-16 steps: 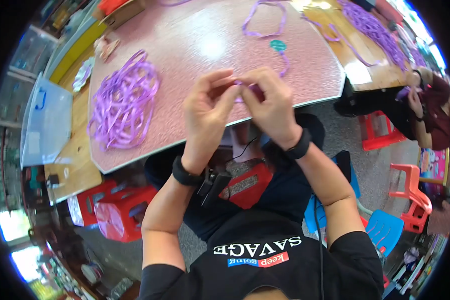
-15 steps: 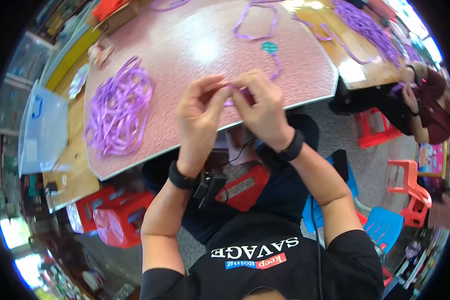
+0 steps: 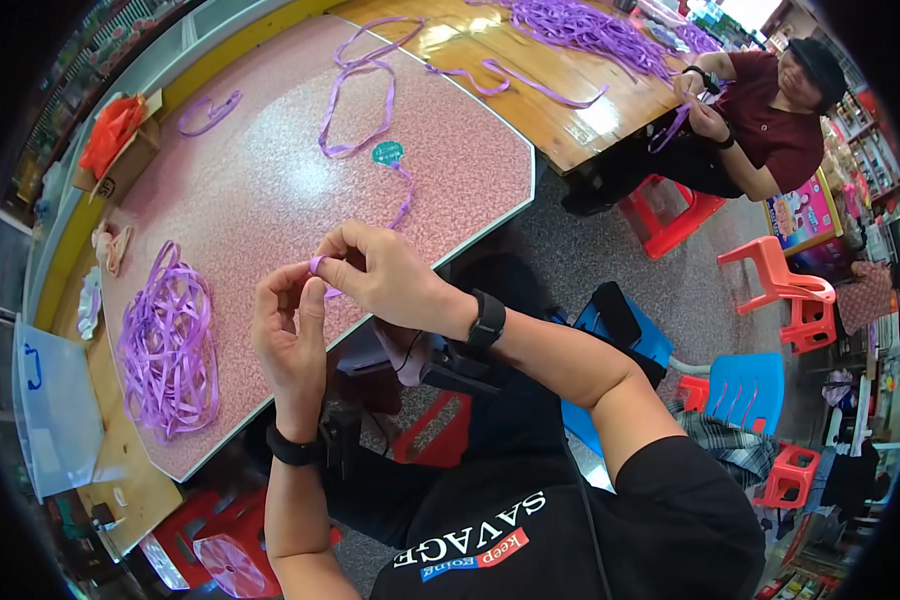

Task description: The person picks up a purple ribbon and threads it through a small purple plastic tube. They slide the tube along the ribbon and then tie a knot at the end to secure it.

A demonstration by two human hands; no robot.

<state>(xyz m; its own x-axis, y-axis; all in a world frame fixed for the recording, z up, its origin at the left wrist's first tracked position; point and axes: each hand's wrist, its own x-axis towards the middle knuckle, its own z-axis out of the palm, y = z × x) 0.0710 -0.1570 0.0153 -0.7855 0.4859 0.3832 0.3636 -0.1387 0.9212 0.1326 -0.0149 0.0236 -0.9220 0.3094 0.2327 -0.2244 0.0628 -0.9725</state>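
My left hand (image 3: 288,330) and my right hand (image 3: 385,275) meet above the near edge of a pink speckled table (image 3: 260,190). Both pinch a purple ribbon (image 3: 317,265) between the fingertips. The ribbon runs away across the table to a small green round tag (image 3: 388,153) and on into a long loop (image 3: 355,90). A pile of purple ribbon loops (image 3: 170,345) lies to the left of my left hand. Each wrist wears a black band.
Another person (image 3: 760,110) sits at a wooden table (image 3: 530,70) at the upper right, handling purple ribbon from a heap (image 3: 590,25). Red stools (image 3: 780,290) and a blue stool (image 3: 745,390) stand on the floor. A clear plastic box (image 3: 45,410) is at the left.
The view has swung so the table and the seated person now show further to the right. My hands stay together on the ribbon, with the fingers shifted slightly.
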